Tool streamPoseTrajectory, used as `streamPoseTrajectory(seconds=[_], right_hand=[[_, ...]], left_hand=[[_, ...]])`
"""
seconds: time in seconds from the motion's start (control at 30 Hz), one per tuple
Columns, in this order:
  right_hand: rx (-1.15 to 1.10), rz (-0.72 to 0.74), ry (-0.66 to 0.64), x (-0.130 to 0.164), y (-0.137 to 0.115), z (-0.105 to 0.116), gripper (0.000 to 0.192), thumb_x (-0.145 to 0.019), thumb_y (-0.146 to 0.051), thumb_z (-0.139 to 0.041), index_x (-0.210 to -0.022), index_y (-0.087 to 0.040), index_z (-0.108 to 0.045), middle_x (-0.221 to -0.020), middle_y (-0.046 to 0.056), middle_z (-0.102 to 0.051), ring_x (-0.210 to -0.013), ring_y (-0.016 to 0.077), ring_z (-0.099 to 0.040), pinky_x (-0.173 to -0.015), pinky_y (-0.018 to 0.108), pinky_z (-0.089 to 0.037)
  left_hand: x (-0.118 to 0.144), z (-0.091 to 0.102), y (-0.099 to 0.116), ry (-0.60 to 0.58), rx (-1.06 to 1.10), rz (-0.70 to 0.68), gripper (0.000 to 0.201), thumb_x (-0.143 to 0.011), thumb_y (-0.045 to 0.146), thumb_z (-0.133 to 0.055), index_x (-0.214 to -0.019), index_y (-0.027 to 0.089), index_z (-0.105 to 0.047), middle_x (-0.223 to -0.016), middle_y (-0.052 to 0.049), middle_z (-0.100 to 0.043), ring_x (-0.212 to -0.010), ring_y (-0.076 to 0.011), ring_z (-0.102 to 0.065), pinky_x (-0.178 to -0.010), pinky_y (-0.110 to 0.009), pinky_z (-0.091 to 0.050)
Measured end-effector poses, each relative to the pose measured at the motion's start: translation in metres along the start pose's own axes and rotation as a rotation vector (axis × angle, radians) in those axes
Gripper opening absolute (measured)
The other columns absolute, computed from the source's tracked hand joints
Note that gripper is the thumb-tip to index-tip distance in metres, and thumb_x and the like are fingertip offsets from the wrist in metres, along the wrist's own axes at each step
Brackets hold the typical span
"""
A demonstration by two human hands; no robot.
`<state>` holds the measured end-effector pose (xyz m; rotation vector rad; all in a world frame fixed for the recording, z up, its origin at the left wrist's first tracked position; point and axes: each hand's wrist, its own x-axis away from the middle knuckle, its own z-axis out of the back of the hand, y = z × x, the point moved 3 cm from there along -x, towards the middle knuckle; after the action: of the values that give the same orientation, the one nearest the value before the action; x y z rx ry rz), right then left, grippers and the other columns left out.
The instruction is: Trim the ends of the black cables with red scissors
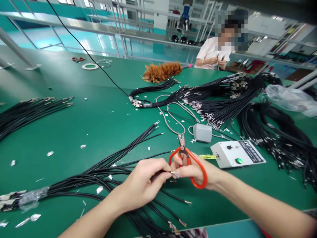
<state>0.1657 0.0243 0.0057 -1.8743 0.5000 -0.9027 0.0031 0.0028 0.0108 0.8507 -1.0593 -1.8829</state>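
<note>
My left hand [148, 180] is closed, its thumb and finger pinching a black cable close to its stripped end [174, 172]. My right hand [189, 170] has red-handled scissors [182, 148] hooked around its fingers, with the short blades pointing away from me. The thumb and fingertips of that hand also touch the bared cable end. Beneath my hands a bundle of black cables [99, 175] fans out from a plastic-wrapped group of connectors [32, 197] at the left. Some of its loose ends show thin coloured wires [182, 222] near the front edge.
A white control box [237, 153] with a green-lit button stands right of my hands, beside a grey block [202, 133]. Black cable piles [218, 99] fill the right and far side. A brown feather duster [162, 72] lies beyond. Foil scraps [50, 153] litter the green table. A co-worker [213, 56] sits opposite.
</note>
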Motion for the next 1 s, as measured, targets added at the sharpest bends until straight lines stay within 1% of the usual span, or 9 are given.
streamPoseTrajectory(seconds=[0.1, 0.17, 0.27, 0.33, 0.43, 0.53, 0.67, 0.83, 1.0], right_hand=[[-0.175, -0.112, -0.039, 0.005, 0.013, -0.006, 0.035, -0.060, -0.022, -0.072, -0.071, -0.022, -0.039, -0.066, -0.002, -0.060, -0.061, 0.0125, -0.052, -0.060, 0.024, -0.038], [-0.049, -0.011, -0.015, 0.003, 0.001, 0.003, 0.034, -0.062, -0.024, -0.072, -0.070, -0.022, -0.039, -0.069, 0.000, -0.062, -0.064, 0.0136, -0.053, -0.063, 0.026, -0.039], [0.424, 0.297, 0.366, -0.002, -0.031, 0.039, 0.022, -0.074, -0.032, -0.064, -0.074, -0.022, -0.044, -0.074, 0.000, -0.058, -0.070, 0.0163, -0.054, -0.068, 0.029, -0.040], [0.877, 0.324, 0.643, -0.005, -0.042, 0.059, 0.014, -0.077, -0.027, -0.059, -0.073, -0.022, -0.046, -0.069, 0.000, -0.056, -0.067, 0.0187, -0.053, -0.066, 0.030, -0.038], [1.141, 0.292, 0.748, -0.008, -0.035, 0.064, 0.005, -0.077, -0.018, -0.054, -0.078, -0.022, -0.052, -0.074, 0.003, -0.061, -0.073, 0.0224, -0.058, -0.068, 0.033, -0.040], [0.864, 0.344, 0.639, -0.007, -0.017, 0.045, 0.006, -0.081, -0.025, -0.056, -0.081, -0.023, -0.050, -0.086, 0.004, -0.066, -0.082, 0.0214, -0.061, -0.074, 0.033, -0.045], [0.439, 0.406, 0.500, -0.005, -0.007, 0.014, 0.024, -0.080, -0.033, -0.066, -0.074, -0.022, -0.045, -0.093, 0.005, -0.069, -0.086, 0.0200, -0.063, -0.079, 0.033, -0.047], [0.277, 0.468, 0.490, -0.011, -0.008, -0.003, 0.028, -0.077, -0.030, -0.072, -0.072, -0.021, -0.047, -0.089, 0.003, -0.067, -0.089, 0.0204, -0.064, -0.081, 0.033, -0.047], [0.180, 0.460, 0.532, -0.018, -0.006, -0.005, 0.032, -0.074, -0.031, -0.074, -0.069, -0.022, -0.044, -0.078, 0.000, -0.065, -0.073, 0.0171, -0.063, -0.074, 0.032, -0.048]], left_hand=[[0.004, 0.002, -0.003, 0.284, -0.192, -0.111, 0.013, -0.090, 0.015, -0.054, -0.085, 0.019, -0.065, -0.077, -0.005, -0.070, -0.070, -0.0162, -0.062, -0.070, -0.026, -0.045], [0.005, 0.002, -0.006, 0.351, -0.181, -0.060, 0.011, -0.089, 0.016, -0.054, -0.084, 0.020, -0.064, -0.073, -0.003, -0.067, -0.066, -0.0153, -0.060, -0.066, -0.025, -0.044], [0.002, -0.002, -0.009, 0.291, 0.017, 0.074, 0.014, -0.091, 0.022, -0.053, -0.082, 0.019, -0.062, -0.066, 0.000, -0.060, -0.059, -0.0131, -0.055, -0.058, -0.023, -0.042], [-0.001, -0.003, -0.011, 0.269, 0.182, 0.168, 0.018, -0.091, 0.027, -0.052, -0.080, 0.017, -0.061, -0.061, 0.001, -0.056, -0.057, -0.0121, -0.051, -0.053, -0.022, -0.038], [-0.004, -0.004, -0.015, 0.250, 0.399, 0.286, 0.024, -0.090, 0.037, -0.054, -0.083, 0.015, -0.061, -0.056, 0.002, -0.054, -0.046, -0.0086, -0.041, -0.043, -0.021, -0.029], [-0.006, -0.005, -0.019, 0.232, 0.516, 0.346, 0.032, -0.088, 0.045, -0.054, -0.086, 0.014, -0.059, -0.056, 0.002, -0.058, -0.038, -0.0057, -0.035, -0.039, -0.020, -0.024], [-0.007, -0.006, -0.021, 0.223, 0.520, 0.350, 0.034, -0.088, 0.048, -0.053, -0.084, 0.014, -0.057, -0.055, 0.002, -0.059, -0.034, -0.0049, -0.035, -0.038, -0.019, -0.024], [-0.007, -0.009, -0.021, 0.201, 0.473, 0.344, 0.035, -0.089, 0.047, -0.051, -0.081, 0.014, -0.057, -0.054, 0.002, -0.057, -0.037, -0.0052, -0.034, -0.039, -0.019, -0.023], [-0.006, -0.010, -0.023, 0.179, 0.472, 0.353, 0.033, -0.091, 0.046, -0.049, -0.083, 0.015, -0.057, -0.053, 0.003, -0.055, -0.038, -0.0056, -0.032, -0.038, -0.018, -0.022]])
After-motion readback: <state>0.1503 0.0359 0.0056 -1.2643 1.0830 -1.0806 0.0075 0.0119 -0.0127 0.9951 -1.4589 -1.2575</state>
